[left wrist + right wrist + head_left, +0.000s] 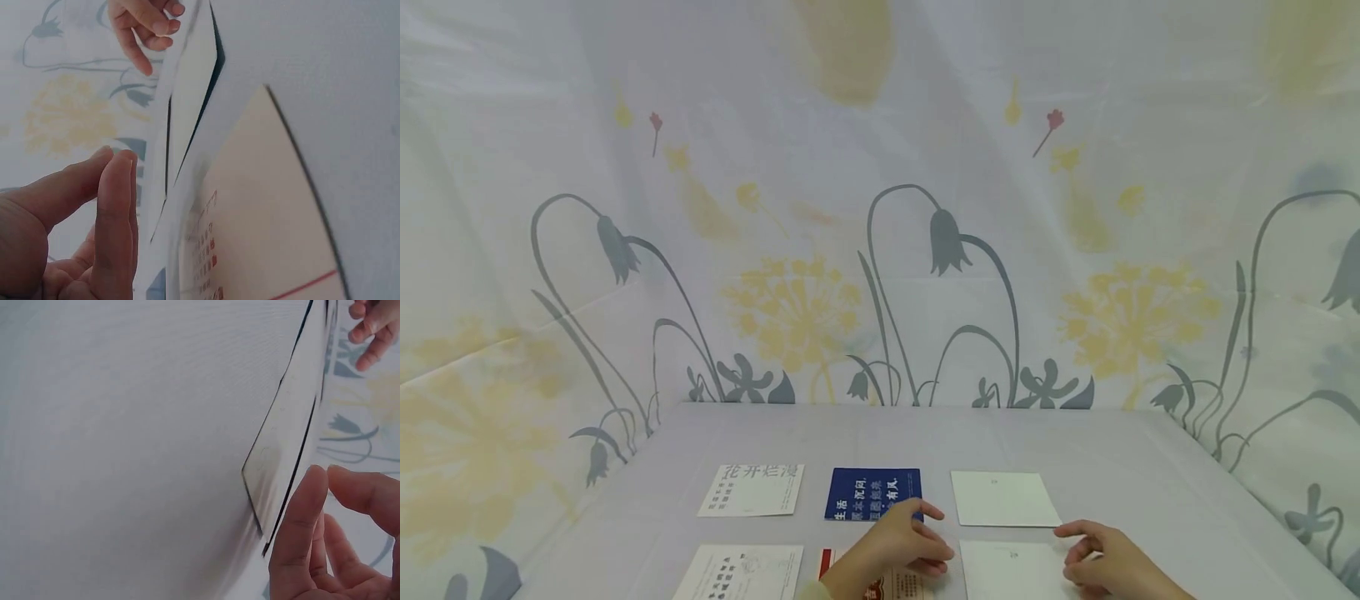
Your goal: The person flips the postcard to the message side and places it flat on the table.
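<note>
My left hand [904, 546] hovers above a cream card with red print [897, 587], fingers loosely bent and holding nothing. In the left wrist view that card [262, 194] lies beside the thumb and fingers. Just right of the near blank white card [1011, 571], my right hand [1108, 560] is held with bent, empty fingers. Its fingertips overlap the right edge of this card. Behind it lies a second blank white card [1003, 498]. A dark blue card with white characters [853, 490] lies beyond the left hand, which covers part of the cream card.
On the left lie two white cards with grey characters, a far one [754, 492] and a near one [741, 573]. The cards form two rows on a pale tabletop [925, 433]. A flower-printed curtain [820, 167] encloses the back and sides.
</note>
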